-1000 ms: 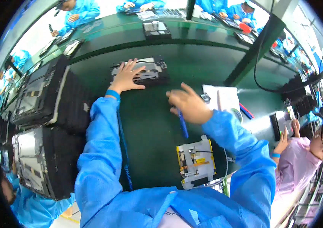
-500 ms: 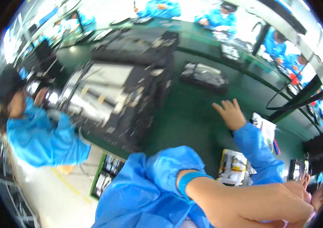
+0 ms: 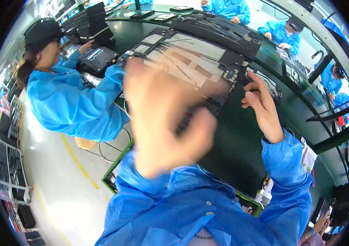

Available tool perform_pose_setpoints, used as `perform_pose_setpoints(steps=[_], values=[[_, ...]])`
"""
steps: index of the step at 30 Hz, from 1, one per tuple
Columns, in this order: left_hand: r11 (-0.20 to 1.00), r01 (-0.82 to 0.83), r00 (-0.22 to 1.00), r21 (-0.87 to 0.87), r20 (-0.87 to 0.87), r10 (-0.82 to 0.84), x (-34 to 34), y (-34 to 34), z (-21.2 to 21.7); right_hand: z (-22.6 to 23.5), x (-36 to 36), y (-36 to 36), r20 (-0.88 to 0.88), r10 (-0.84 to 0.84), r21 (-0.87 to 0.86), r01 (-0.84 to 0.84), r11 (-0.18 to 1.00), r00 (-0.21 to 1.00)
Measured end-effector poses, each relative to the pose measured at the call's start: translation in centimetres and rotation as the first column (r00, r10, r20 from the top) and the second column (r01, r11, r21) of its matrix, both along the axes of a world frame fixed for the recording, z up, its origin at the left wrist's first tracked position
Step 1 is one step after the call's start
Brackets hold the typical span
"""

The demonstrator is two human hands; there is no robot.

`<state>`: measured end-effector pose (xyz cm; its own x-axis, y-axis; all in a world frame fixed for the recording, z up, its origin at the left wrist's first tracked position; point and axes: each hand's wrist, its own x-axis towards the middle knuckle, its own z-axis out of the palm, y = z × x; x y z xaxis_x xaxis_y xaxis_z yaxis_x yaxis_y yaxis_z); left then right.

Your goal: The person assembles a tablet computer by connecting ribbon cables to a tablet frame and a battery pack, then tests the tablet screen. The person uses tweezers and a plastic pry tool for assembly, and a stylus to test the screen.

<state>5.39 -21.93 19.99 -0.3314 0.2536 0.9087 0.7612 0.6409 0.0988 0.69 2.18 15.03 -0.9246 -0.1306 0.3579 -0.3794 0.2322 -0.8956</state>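
My left hand (image 3: pixel 168 119) is raised close to the camera and blurred. Its thumb stands apart from the fingers, and nothing shows in its grip. Behind it lies a stack of opened, flat tablet-like devices (image 3: pixel 197 45) with black frames, pale panels and small circuit parts. The left hand hides the stack's near-left part; whether it touches the stack cannot be told. My right hand (image 3: pixel 264 108) is open beside the stack's right edge, fingers apart and loosely bent. Beyond those fingers, partly covered, sits a smaller dark part with thin cables (image 3: pixel 275 88).
A co-worker (image 3: pixel 74 94) at my left handles a flat black panel (image 3: pixel 96 57). The dark green tabletop (image 3: pixel 240 151) runs along my front. Green-edged bins (image 3: pixel 110 178) sit low before me. A black cable (image 3: pixel 334 117) hangs at the right. Other workers (image 3: pixel 285 35) sit across the bench.
My view has turned, shifting the stack rightward in the picture. My left arm, earlier stretched across to the lower right, is now raised before the stack. My right hand is now beside the stack.
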Motion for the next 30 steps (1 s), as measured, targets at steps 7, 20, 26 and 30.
perform_pose_setpoints(steps=[7,20,26,30], values=[[0.961,-0.048,0.883,0.272,0.462,-0.087,-9.8,-11.8,-4.9,0.0,-0.3,-3.3,0.074,-0.012,-0.075,0.018,0.997,0.997],[0.923,-0.003,0.97,0.386,0.226,-0.091,-2.3,-3.1,-1.3,3.5,6.1,-1.7,-0.033,-0.188,-0.591,0.132,0.795,0.982],[0.995,0.097,0.927,-0.006,0.365,-0.088,4.0,4.3,-4.1,-1.7,16.6,8.8,0.261,-0.481,-0.53,0.541,0.653,0.837],[0.938,0.341,0.747,0.056,0.59,-0.307,5.4,6.6,-7.3,-5.2,23.1,11.0,0.383,-0.632,-0.323,0.739,0.592,0.674]])
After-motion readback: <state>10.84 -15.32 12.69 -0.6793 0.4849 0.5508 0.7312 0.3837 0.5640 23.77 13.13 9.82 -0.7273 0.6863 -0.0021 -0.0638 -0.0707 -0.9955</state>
